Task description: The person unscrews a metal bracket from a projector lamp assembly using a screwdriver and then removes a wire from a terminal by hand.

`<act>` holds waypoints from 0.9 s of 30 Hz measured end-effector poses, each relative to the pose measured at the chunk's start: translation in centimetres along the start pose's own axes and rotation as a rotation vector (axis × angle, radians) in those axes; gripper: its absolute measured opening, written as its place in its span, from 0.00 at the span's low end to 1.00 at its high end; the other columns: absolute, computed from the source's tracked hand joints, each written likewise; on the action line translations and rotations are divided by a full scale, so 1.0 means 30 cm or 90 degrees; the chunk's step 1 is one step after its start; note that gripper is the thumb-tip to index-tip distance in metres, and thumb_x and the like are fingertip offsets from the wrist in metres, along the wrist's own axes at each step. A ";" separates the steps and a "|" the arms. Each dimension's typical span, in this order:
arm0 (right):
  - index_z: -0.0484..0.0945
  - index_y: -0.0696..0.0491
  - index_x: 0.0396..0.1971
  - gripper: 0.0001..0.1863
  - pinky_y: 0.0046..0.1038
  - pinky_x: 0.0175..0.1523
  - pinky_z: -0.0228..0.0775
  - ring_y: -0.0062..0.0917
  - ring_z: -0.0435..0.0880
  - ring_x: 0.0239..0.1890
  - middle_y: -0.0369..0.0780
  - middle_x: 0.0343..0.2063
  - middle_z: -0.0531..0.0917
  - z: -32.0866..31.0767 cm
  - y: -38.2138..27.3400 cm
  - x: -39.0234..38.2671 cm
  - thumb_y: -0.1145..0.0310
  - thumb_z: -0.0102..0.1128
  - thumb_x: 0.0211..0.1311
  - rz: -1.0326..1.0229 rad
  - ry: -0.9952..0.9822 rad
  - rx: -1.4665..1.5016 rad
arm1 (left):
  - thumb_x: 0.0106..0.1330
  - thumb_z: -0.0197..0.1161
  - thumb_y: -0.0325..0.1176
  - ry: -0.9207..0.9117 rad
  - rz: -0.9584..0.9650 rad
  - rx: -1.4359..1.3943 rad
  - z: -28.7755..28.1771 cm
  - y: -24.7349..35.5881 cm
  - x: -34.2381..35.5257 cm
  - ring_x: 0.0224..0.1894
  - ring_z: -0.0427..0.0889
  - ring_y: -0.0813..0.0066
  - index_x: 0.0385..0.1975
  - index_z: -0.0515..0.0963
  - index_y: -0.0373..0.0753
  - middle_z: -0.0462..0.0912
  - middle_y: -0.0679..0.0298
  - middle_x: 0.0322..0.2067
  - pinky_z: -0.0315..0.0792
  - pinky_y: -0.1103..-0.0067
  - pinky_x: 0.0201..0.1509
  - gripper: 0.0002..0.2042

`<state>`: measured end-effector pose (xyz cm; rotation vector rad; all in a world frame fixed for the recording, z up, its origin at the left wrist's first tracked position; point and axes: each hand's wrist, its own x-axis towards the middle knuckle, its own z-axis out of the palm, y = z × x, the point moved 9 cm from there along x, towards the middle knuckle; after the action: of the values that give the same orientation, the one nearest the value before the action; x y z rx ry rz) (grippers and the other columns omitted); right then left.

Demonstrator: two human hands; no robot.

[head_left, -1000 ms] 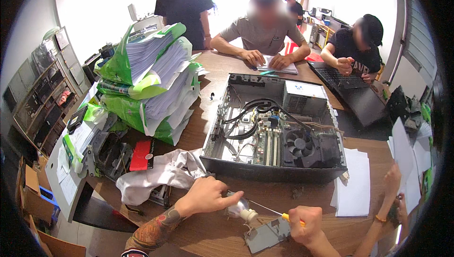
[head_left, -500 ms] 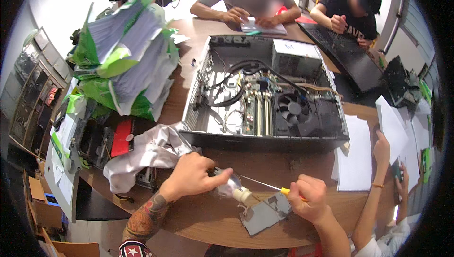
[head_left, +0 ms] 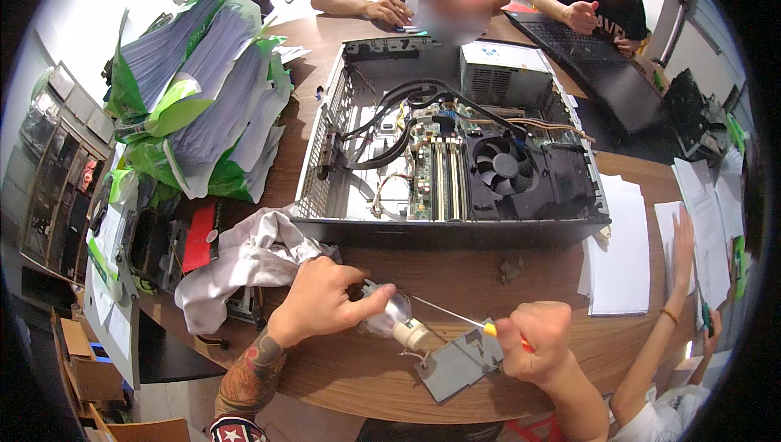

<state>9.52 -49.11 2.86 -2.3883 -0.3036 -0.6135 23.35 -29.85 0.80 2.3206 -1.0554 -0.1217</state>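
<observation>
Biggest first: the lidless case (head_left: 451,235) sits on the far side, and any loose scrap flicked that way could drop inside. Near side, the left hand (head_left: 321,297) looks to be pinching the lamp (head_left: 399,317) between thumb and curled fingers; the right hand (head_left: 537,341) is fisted round the screwdriver (head_left: 489,329). The grey plate (head_left: 457,367), just right of the lamp's base, could slide if bumped. Over-push, and the shaft could skid toward that left thumb; over-squeeze, and the lamp could crack.
</observation>
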 end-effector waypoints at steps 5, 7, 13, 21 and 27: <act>0.64 0.53 0.08 0.23 0.33 0.17 0.56 0.34 0.68 0.10 0.41 0.09 0.65 0.025 0.083 -0.003 0.70 0.69 0.55 0.191 -0.009 0.097 | 0.57 0.69 0.48 -0.014 -0.029 -0.030 0.001 -0.016 0.005 0.10 0.72 0.58 0.15 0.81 0.35 0.70 0.57 0.06 0.66 0.71 0.18 0.21; 0.65 0.53 0.10 0.22 0.32 0.18 0.58 0.33 0.68 0.12 0.40 0.11 0.66 0.006 0.048 0.021 0.71 0.70 0.54 0.081 -0.003 0.062 | 0.57 0.69 0.48 0.001 -0.033 -0.061 0.022 -0.051 -0.004 0.10 0.72 0.59 0.16 0.82 0.34 0.70 0.57 0.06 0.65 0.71 0.18 0.21; 0.67 0.52 0.15 0.19 0.30 0.20 0.60 0.29 0.69 0.16 0.37 0.16 0.64 -0.001 -0.057 0.046 0.69 0.73 0.53 -0.097 -0.034 0.064 | 0.56 0.70 0.48 0.006 -0.061 -0.096 0.022 -0.085 -0.008 0.10 0.73 0.63 0.18 0.83 0.32 0.70 0.58 0.07 0.65 0.73 0.18 0.20; 0.70 0.50 0.14 0.19 0.30 0.20 0.60 0.30 0.69 0.14 0.37 0.14 0.69 -0.005 -0.007 0.050 0.67 0.74 0.51 -0.011 -0.059 0.092 | 0.57 0.69 0.47 0.018 -0.052 -0.102 0.020 -0.081 -0.008 0.11 0.75 0.65 0.21 0.83 0.31 0.72 0.58 0.07 0.66 0.74 0.19 0.20; 0.70 0.50 0.12 0.19 0.31 0.19 0.59 0.31 0.68 0.11 0.37 0.10 0.68 0.018 0.034 0.013 0.67 0.73 0.52 0.031 -0.042 0.071 | 0.58 0.69 0.48 0.016 -0.029 -0.096 0.018 -0.072 -0.009 0.11 0.75 0.64 0.22 0.84 0.31 0.72 0.58 0.08 0.66 0.73 0.19 0.21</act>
<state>10.43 -49.51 2.14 -2.3054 -0.2996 -0.4844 24.42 -28.81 -0.87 2.2051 -0.9473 -0.1833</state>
